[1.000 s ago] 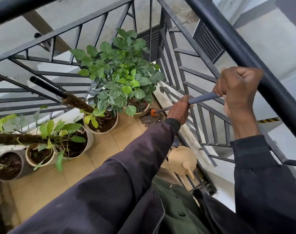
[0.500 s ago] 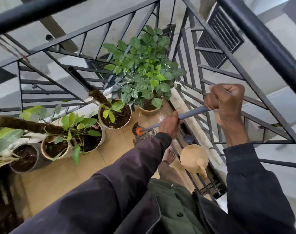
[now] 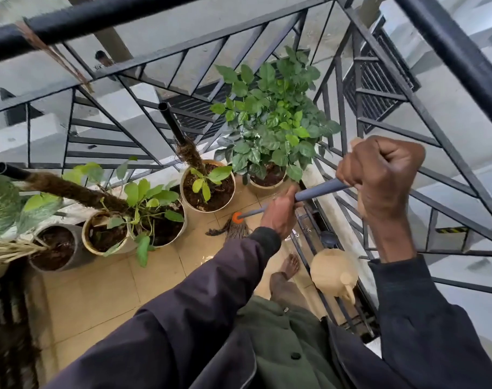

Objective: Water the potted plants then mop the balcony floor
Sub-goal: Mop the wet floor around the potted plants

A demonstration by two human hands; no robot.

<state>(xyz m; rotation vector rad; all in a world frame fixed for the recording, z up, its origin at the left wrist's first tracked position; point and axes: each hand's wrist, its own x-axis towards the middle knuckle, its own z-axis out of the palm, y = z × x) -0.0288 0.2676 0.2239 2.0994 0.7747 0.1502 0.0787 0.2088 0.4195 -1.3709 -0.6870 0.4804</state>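
Note:
Both hands grip a mop with a grey handle (image 3: 317,192). My right hand (image 3: 379,175) is closed on the upper end of the handle, and my left hand (image 3: 280,213) holds it lower down. The mop head (image 3: 235,227), with an orange collar and grey-brown strands, rests on the wet tan tile floor (image 3: 99,290) just in front of the pots. A bushy green plant (image 3: 273,122) stands in a pot in the far corner. A beige watering can (image 3: 333,269) sits on the floor by the right railing.
Several more potted plants (image 3: 208,189) line the far railing to the left, two with moss poles. Black metal railing (image 3: 351,136) encloses the balcony at the back and right. My bare foot (image 3: 287,273) stands near the watering can. A dark mat (image 3: 6,318) lies at the left.
The mop head has been pulled back from the corner pot toward me along the floor. My view has shifted, so the pots and watering can appear further right and lower.

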